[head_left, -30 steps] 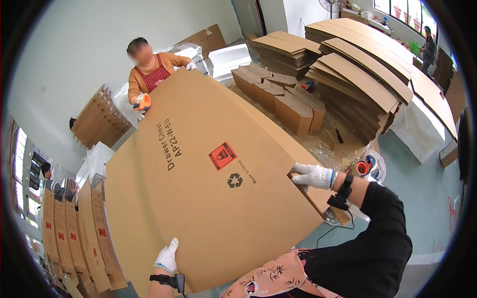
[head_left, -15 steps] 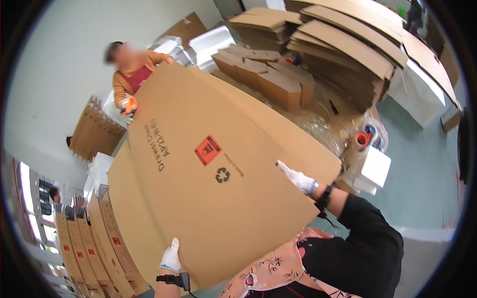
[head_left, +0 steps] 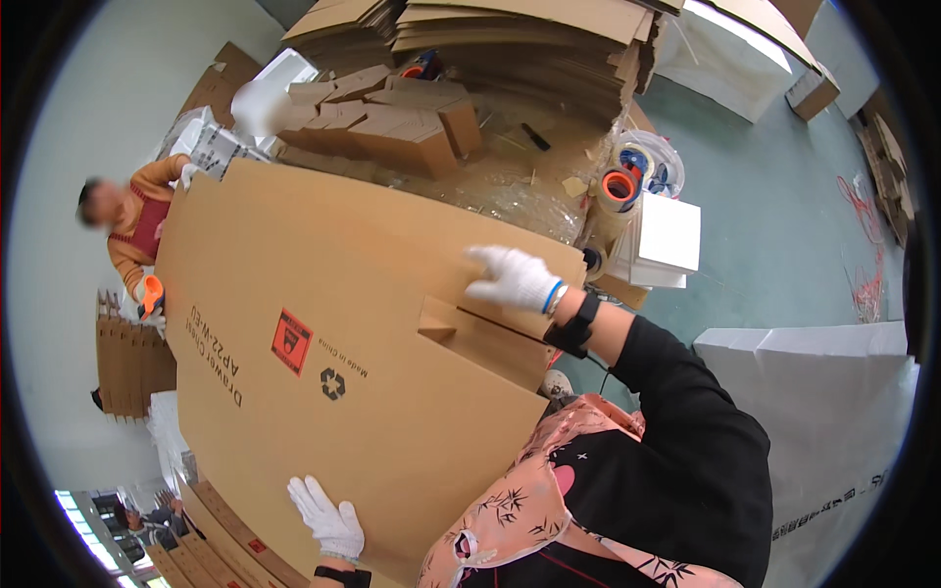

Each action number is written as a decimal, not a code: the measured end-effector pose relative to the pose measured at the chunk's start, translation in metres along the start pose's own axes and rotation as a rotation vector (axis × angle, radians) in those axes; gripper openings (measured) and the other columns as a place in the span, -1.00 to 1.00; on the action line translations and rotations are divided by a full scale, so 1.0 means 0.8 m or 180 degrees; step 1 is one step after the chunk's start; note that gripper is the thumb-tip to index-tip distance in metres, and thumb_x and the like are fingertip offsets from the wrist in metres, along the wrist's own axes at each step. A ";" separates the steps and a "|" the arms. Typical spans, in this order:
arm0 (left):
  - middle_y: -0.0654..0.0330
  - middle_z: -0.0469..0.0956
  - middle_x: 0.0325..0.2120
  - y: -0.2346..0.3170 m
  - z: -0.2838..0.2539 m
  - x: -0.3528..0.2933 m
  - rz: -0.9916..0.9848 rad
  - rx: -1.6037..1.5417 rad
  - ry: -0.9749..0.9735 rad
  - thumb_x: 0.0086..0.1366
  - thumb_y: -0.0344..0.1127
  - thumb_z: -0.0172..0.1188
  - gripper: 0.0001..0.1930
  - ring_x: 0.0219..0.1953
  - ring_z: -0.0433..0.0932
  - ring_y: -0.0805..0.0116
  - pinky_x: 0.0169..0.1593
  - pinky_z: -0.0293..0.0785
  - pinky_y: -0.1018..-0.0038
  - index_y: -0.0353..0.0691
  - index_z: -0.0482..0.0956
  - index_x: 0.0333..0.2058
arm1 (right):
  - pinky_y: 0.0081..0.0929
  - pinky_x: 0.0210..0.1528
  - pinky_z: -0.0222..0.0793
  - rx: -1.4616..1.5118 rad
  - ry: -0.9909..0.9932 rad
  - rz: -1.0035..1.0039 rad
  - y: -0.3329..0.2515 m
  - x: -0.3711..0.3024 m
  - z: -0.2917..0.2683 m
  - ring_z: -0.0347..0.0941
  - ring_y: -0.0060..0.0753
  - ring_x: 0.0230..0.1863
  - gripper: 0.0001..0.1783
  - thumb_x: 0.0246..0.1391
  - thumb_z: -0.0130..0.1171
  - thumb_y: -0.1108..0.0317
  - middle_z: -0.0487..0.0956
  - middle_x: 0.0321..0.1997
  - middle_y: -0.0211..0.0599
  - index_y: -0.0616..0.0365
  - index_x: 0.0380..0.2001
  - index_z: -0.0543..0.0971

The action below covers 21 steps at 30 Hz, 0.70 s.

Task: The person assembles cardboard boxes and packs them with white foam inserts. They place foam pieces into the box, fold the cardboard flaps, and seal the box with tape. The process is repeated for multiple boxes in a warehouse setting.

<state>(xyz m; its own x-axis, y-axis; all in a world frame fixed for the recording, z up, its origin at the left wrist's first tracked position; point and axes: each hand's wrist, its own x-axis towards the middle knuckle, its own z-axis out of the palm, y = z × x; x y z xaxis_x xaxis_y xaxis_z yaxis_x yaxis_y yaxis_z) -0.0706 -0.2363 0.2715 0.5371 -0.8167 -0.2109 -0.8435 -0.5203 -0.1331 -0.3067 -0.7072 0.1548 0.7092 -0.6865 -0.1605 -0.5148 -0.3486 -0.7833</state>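
Right hand (head_left: 512, 278) is wearing white glove (head_left: 521, 281), blue band (head_left: 555, 296) edging its cuff. Black strap (head_left: 587, 311) is circling right wrist, dark boxy module (head_left: 567, 339) sitting against it, thin dark cable (head_left: 604, 374) trailing off. Left hand (head_left: 330, 519) is wearing another white glove (head_left: 336, 529); second black strap (head_left: 343, 576) is circling left wrist. Black sleeve (head_left: 691, 397) is covering right arm. Peach-pink apron (head_left: 500, 524) is carrying black bamboo-leaf print (head_left: 511, 505). Black top (head_left: 627, 500) is showing pink patch (head_left: 563, 479), small white cross (head_left: 582, 456).

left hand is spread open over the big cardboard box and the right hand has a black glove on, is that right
Not quite: the right hand has a white glove on, not a black one, as the head view shows. The left hand is spread open over the big cardboard box.
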 end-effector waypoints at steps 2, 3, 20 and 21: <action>-0.40 -0.07 0.34 0.005 -0.012 -0.002 0.0003 0.0243 0.0089 0.31 -0.09 0.01 -0.22 0.39 -0.10 -0.39 0.40 -0.12 -0.12 -0.50 -0.01 0.33 | -0.19 0.21 0.36 -0.0038 0.1573 0.0366 0.087 0.019 -0.047 0.44 0.05 0.17 -0.34 0.03 0.22 0.01 0.53 0.13 0.05 0.17 0.14 0.47; -0.33 0.03 0.34 -0.005 -0.001 -0.014 0.0155 0.0442 0.0400 0.36 -0.02 0.05 -0.23 0.39 0.00 -0.28 0.41 -0.03 -0.04 -0.46 0.05 0.34 | -0.16 0.17 0.37 -0.0331 0.2238 0.0817 0.127 0.028 -0.071 0.45 0.06 0.14 -0.38 0.02 0.24 0.04 0.55 0.07 0.09 0.22 0.07 0.50; -0.36 -0.16 0.37 0.009 -0.019 -0.007 -0.0081 0.0113 -0.0097 0.27 -0.14 0.13 -0.18 0.42 -0.20 -0.31 0.45 -0.20 -0.05 -0.45 -0.02 0.35 | -0.17 -0.11 0.50 -0.0176 0.2201 0.2724 0.362 0.027 -0.114 0.62 0.00 -0.20 -0.59 -0.09 0.17 0.12 0.66 -0.27 0.07 0.25 -0.30 0.68; -0.37 -0.18 0.37 0.011 -0.019 -0.008 -0.0075 0.0094 -0.0147 0.27 -0.14 0.13 -0.18 0.42 -0.22 -0.32 0.45 -0.22 -0.06 -0.46 -0.02 0.35 | -0.18 -0.13 0.50 -0.0321 0.1994 0.2167 0.353 0.019 -0.108 0.62 -0.06 -0.23 -0.63 -0.04 0.15 0.17 0.67 -0.30 0.04 0.26 -0.30 0.68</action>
<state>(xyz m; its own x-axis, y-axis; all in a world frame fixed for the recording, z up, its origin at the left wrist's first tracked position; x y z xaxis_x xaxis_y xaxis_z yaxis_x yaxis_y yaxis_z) -0.0812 -0.2394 0.2866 0.5567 -0.7916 -0.2519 -0.8307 -0.5311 -0.1669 -0.4829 -0.8709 -0.0166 -0.1354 -0.9724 -0.1899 -0.7847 0.2223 -0.5787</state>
